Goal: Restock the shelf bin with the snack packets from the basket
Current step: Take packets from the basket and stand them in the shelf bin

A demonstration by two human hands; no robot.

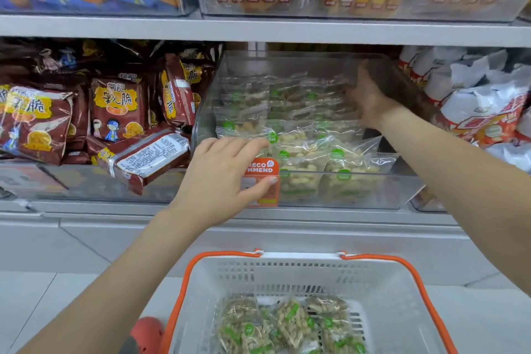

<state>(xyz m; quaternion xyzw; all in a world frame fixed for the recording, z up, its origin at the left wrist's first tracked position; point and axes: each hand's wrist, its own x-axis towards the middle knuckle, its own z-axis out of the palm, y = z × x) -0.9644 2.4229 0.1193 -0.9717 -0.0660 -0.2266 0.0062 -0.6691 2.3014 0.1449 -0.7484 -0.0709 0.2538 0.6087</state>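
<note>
At frame centre a clear plastic bin (359,190) sits on the grey shelf (258,30), its long axis running from the front lip back into the shelf, its open top tilted toward the camera. Inside lie flat, crinkly transparent packets (301,149) of pale nuts with round green stickers, in overlapping rows. The left hand (224,178) rests on the bin's front left corner, fingers straight over the rim and thumb against an orange tag (263,181). The right hand (366,98) reaches deep inside, fingers loosely extended against the packets at the back; whether it pinches one I cannot tell. At bottom centre a white slotted basket (287,276) with orange handles holds more packets (287,325). Glossy maroon bags (115,109) fill the left.
</note>
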